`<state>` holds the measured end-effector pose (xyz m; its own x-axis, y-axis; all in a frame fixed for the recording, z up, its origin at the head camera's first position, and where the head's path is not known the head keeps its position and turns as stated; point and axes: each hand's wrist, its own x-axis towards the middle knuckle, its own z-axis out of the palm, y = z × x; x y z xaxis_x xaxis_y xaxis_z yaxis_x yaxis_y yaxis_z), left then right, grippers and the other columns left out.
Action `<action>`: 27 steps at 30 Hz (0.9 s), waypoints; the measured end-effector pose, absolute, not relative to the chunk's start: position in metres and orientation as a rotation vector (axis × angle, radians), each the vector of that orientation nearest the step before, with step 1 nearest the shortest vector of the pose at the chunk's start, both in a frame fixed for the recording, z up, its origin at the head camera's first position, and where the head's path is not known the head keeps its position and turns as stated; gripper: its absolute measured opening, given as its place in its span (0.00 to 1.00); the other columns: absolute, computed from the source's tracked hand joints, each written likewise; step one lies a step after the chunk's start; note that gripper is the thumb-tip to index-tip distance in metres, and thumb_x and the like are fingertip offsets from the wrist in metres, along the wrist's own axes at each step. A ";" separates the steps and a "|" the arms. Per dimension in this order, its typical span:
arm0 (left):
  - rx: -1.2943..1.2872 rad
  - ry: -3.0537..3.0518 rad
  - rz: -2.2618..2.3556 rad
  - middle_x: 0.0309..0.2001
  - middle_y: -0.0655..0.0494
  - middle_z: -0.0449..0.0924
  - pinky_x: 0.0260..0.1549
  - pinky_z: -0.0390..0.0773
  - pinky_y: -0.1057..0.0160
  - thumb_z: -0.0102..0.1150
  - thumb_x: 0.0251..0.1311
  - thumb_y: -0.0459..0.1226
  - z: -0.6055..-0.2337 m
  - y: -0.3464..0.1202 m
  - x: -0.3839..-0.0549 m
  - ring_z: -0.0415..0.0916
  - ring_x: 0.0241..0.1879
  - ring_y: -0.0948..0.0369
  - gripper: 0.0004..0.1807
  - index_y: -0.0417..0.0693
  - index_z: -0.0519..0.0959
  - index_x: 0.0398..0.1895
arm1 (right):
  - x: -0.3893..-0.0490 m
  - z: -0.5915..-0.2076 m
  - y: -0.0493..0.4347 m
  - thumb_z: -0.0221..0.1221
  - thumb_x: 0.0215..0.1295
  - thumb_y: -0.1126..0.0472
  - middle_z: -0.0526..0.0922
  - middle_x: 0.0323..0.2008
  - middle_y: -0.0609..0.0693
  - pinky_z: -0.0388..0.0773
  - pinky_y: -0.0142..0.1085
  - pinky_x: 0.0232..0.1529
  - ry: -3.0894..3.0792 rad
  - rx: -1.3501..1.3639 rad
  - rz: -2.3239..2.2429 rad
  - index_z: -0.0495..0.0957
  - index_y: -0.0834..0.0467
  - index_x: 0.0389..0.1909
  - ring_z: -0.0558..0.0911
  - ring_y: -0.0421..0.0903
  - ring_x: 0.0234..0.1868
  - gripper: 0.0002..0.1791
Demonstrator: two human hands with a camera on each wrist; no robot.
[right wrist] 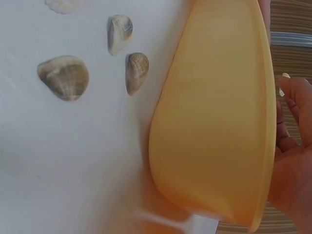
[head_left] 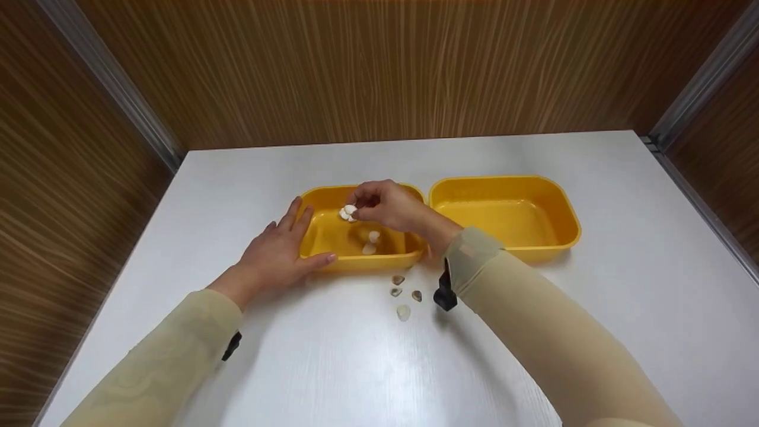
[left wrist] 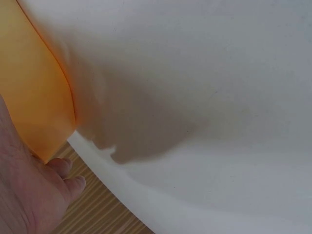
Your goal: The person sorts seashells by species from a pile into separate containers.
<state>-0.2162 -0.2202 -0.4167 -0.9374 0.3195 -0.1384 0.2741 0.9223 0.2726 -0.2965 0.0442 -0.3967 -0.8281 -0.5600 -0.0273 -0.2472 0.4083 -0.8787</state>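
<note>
My right hand is over the left yellow tub, its thumb and fingers pinching a small cluster of white shells. In the right wrist view only a sliver of white shows at the fingertips, behind the tub wall. My left hand rests against the tub's left end, fingers spread and fairly straight over the rim, thumb lying along the front edge. Inside that tub are a couple of pale shells. From the left wrist, the hand touches the tub's corner.
A second yellow tub stands just right of the first. On the white table in front lie several brown-striped clam shells and one pale shell. Wood-grain panels enclose the back and sides.
</note>
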 end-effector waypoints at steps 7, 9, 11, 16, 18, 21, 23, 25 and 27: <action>0.435 2.897 0.386 0.87 0.51 0.24 0.76 0.55 0.34 0.44 0.64 0.79 -0.415 -0.219 -0.215 0.55 0.77 0.29 0.64 0.47 0.40 0.88 | -0.296 -0.399 0.041 0.68 0.74 0.60 0.83 0.49 0.49 0.77 0.35 0.51 2.369 -0.663 -1.340 0.85 0.55 0.59 0.76 0.47 0.47 0.15; 0.426 2.895 0.386 0.87 0.51 0.24 0.76 0.54 0.35 0.45 0.64 0.79 -0.415 -0.219 -0.215 0.54 0.78 0.30 0.64 0.47 0.40 0.88 | -0.296 -0.398 0.041 0.68 0.74 0.59 0.82 0.50 0.49 0.77 0.35 0.52 2.383 -0.640 -1.330 0.84 0.55 0.62 0.76 0.47 0.49 0.18; 0.419 2.893 0.386 0.87 0.51 0.23 0.77 0.53 0.35 0.46 0.65 0.78 -0.415 -0.218 -0.215 0.54 0.78 0.30 0.64 0.48 0.40 0.88 | -0.295 -0.396 0.041 0.67 0.74 0.59 0.81 0.51 0.49 0.77 0.35 0.53 2.390 -0.622 -1.326 0.83 0.55 0.64 0.75 0.48 0.50 0.19; 0.397 2.881 0.383 0.87 0.53 0.22 0.77 0.51 0.35 0.46 0.64 0.78 -0.415 -0.219 -0.216 0.52 0.79 0.31 0.64 0.50 0.38 0.88 | -0.290 -0.383 0.045 0.66 0.75 0.60 0.82 0.50 0.48 0.78 0.34 0.54 2.413 -0.662 -1.332 0.84 0.51 0.61 0.76 0.47 0.50 0.16; 0.402 2.879 0.383 0.87 0.53 0.22 0.77 0.51 0.34 0.45 0.64 0.78 -0.415 -0.220 -0.216 0.52 0.79 0.30 0.64 0.50 0.38 0.88 | -0.287 -0.376 0.048 0.66 0.76 0.60 0.83 0.49 0.48 0.79 0.35 0.54 2.426 -0.736 -1.340 0.85 0.52 0.60 0.77 0.47 0.50 0.15; 0.408 2.880 0.383 0.87 0.53 0.22 0.77 0.52 0.33 0.44 0.63 0.80 -0.415 -0.221 -0.216 0.51 0.79 0.29 0.65 0.49 0.38 0.88 | -0.279 -0.364 0.054 0.65 0.76 0.62 0.84 0.48 0.49 0.80 0.36 0.55 2.444 -0.860 -1.348 0.85 0.56 0.59 0.80 0.48 0.49 0.14; 0.409 2.881 0.375 0.87 0.52 0.22 0.77 0.52 0.33 0.43 0.62 0.81 -0.414 -0.222 -0.217 0.51 0.79 0.29 0.66 0.49 0.38 0.88 | -0.273 -0.357 0.058 0.65 0.75 0.63 0.85 0.47 0.49 0.80 0.36 0.55 2.448 -0.911 -1.348 0.85 0.57 0.58 0.81 0.47 0.49 0.14; 0.403 2.882 0.371 0.87 0.52 0.22 0.76 0.52 0.33 0.42 0.61 0.81 -0.414 -0.223 -0.217 0.51 0.79 0.29 0.66 0.50 0.38 0.88 | -0.266 -0.350 0.062 0.66 0.75 0.63 0.85 0.47 0.49 0.81 0.37 0.54 2.447 -0.954 -1.346 0.85 0.58 0.57 0.81 0.47 0.48 0.13; 0.401 2.885 0.369 0.87 0.52 0.23 0.76 0.52 0.33 0.42 0.61 0.81 -0.414 -0.222 -0.218 0.51 0.79 0.30 0.66 0.50 0.38 0.88 | -0.258 -0.345 0.068 0.67 0.74 0.64 0.85 0.46 0.49 0.82 0.38 0.53 2.437 -0.986 -1.348 0.86 0.58 0.56 0.81 0.47 0.47 0.13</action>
<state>-0.2175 -0.2225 -0.4142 -0.9419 0.2914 -0.1667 0.2401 0.9317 0.2725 -0.2578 0.0677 -0.3455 -0.7617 -0.6307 0.1487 -0.4611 0.3663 -0.8082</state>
